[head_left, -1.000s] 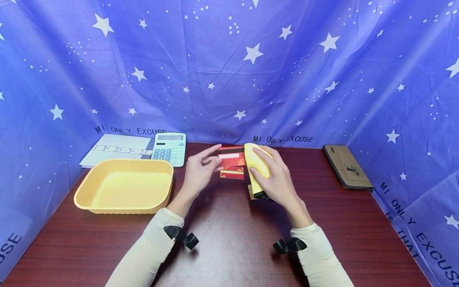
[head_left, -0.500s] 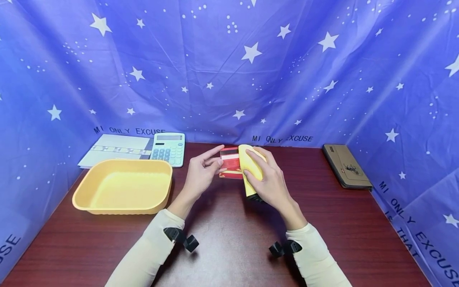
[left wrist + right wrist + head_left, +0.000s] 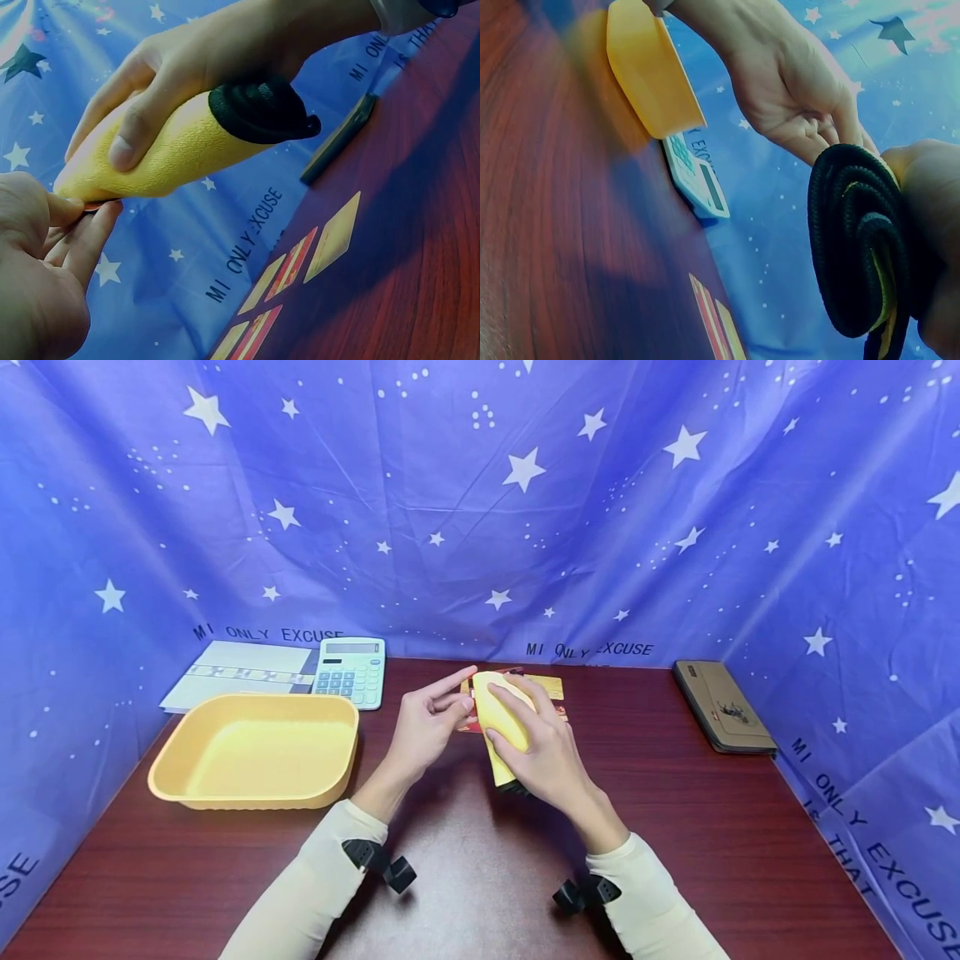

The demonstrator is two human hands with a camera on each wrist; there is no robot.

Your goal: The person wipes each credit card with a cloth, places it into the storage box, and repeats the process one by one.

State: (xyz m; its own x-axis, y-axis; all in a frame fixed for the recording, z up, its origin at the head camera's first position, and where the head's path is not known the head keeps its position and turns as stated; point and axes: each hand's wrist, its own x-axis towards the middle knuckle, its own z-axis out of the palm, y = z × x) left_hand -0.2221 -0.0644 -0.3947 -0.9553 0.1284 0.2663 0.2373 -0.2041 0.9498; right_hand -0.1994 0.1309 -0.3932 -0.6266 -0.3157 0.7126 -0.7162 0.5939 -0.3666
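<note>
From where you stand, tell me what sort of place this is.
Probably a curtained-off desk setup: a star-printed backdrop hangs behind and on both sides of a reddish-brown table, which bears a calculator.

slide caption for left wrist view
Right hand grips folded yellow-and-black cloth; left hand pinches nearly hidden reddish card; red and gold cards lie flat.

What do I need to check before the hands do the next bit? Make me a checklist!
1. Right hand grips the yellow cloth: ok.
2. Left hand pinches the card: ok.
3. Whole card shows: not ok, the yellow cloth hides most of it.
4. Card is clean: cannot tell.
5. Other cards lie on the table: ok.
6. Brown case sits away from both hands: ok.
</note>
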